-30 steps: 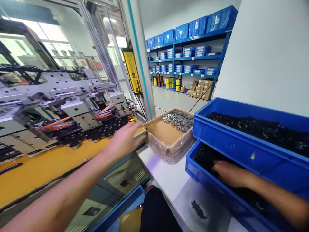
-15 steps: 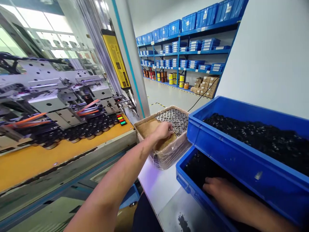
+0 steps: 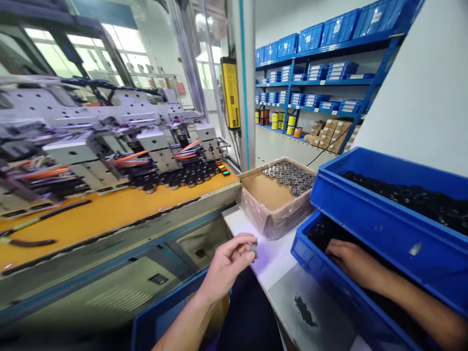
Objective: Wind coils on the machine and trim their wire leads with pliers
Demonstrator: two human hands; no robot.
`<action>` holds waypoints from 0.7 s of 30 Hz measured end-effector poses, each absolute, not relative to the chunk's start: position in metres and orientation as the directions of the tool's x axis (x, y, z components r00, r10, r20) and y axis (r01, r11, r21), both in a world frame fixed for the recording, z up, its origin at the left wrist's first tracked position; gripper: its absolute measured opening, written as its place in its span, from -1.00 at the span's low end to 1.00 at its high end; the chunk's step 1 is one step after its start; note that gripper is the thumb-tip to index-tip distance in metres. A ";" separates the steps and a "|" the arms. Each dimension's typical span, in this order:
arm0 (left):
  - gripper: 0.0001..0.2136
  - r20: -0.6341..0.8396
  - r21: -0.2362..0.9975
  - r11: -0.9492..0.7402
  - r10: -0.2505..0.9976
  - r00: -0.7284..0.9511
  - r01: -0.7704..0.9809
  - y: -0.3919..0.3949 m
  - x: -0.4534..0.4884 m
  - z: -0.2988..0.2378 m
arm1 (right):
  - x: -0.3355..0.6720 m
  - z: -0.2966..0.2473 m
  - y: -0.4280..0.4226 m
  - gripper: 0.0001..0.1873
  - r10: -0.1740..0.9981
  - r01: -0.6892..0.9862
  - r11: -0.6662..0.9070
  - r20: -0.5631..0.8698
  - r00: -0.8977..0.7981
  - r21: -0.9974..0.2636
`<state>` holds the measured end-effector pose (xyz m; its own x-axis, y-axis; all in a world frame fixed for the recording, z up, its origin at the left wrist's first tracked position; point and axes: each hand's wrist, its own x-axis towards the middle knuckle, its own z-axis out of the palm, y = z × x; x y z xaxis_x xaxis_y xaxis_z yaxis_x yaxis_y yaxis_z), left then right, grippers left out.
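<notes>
Between thumb and fingers, my left hand (image 3: pixel 226 265) pinches a small grey metal ring (image 3: pixel 254 247), held in front of the white bench's edge. Behind it stands a plastic-wrapped cardboard box (image 3: pixel 272 222), with many similar metal parts (image 3: pixel 292 176) packed along its far and right side. My right hand (image 3: pixel 349 258) reaches into the lower blue bin (image 3: pixel 307 256), which holds small black parts (image 3: pixel 320 231). Its fingers curl down among them, and their tips are hidden. Stacked partly over that bin is an upper blue bin (image 3: pixel 369 214) with more black parts (image 3: pixel 409 192).
To the left, a machine (image 3: pixel 153 141) stands over an orange worktop (image 3: pixel 120 214) with a row of black round parts (image 3: pixel 190 175) and black-handled pliers (image 3: pixel 40 219). A blue bin (image 3: pixel 146 312) sits below. Blue shelving (image 3: pixel 329 80) lines the back.
My left hand has come out of the cardboard box toward me with a metal ring. My right hand stays in the lower bin. The view has turned left.
</notes>
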<state>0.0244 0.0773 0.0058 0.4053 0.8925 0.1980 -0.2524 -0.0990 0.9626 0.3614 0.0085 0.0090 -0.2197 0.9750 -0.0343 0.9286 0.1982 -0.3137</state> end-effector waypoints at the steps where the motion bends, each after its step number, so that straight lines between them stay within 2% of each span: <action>1: -0.74 0.166 0.944 -0.029 0.903 0.395 -0.330 0.068 0.017 0.001 | 0.363 0.009 0.009 -0.67 0.975 0.933 0.215 0.006 -0.222 -0.289; 3: -0.72 0.137 0.910 0.036 0.914 0.383 -0.412 0.054 0.007 -0.002 | 0.365 0.013 0.014 -0.68 0.969 0.943 0.236 0.126 -0.211 -0.234; 6: -0.72 0.158 0.908 0.007 0.920 0.359 -0.419 0.043 -0.005 0.010 | 0.351 0.034 0.025 -0.70 0.912 0.945 0.269 0.364 -0.188 -0.185; 11: -0.74 0.256 0.923 -0.129 0.909 0.328 -0.363 0.030 -0.011 0.033 | 0.276 0.071 0.029 -0.82 0.697 0.805 0.546 0.658 -0.285 -0.230; 15: -0.72 0.259 0.930 -0.135 0.900 0.350 -0.342 0.022 -0.003 0.034 | 0.224 0.070 0.001 -0.83 0.590 0.619 0.734 0.715 -0.374 -0.281; 21: -0.67 0.240 0.917 -0.069 0.881 0.407 -0.392 0.016 0.017 0.024 | 0.214 0.059 -0.025 -0.91 0.535 0.528 0.803 0.723 -0.437 -0.276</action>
